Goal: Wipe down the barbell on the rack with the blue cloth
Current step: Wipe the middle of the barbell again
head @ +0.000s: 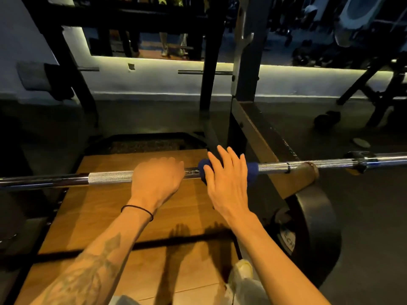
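- My left hand (pixel 157 179) is wrapped over the top of the barbell (pixel 110 178), knuckles up, fingers curled down around the far side of the shaft, gripping it. Thin black hair tie (pixel 137 209) sits on that wrist.
- My right hand (pixel 226 177) is just beside it, to the right, fingers straight and fanned out, palm lying flat on the blue cloth (pixel 252 168). No pinching, it's just pressing the cloth onto the bar.
- Both forearms reach forward from the bottom of the view, left one tattooed.
- The cloth is dark blue and bunched around the shaft, poking out on both sides of my right hand.
- The barbell runs left to right across the view: shiny chrome with a knurled patch left of my left hand, more knurling right of the cloth.
- On the right the bar sits on the rack (pixel 259 133), on a worn tan arm.
- A black weight plate (pixel 317 236) stands below that end.
- Wooden platform (pixel 105 208) under my arms, with shadows of the bar and my hands on it.
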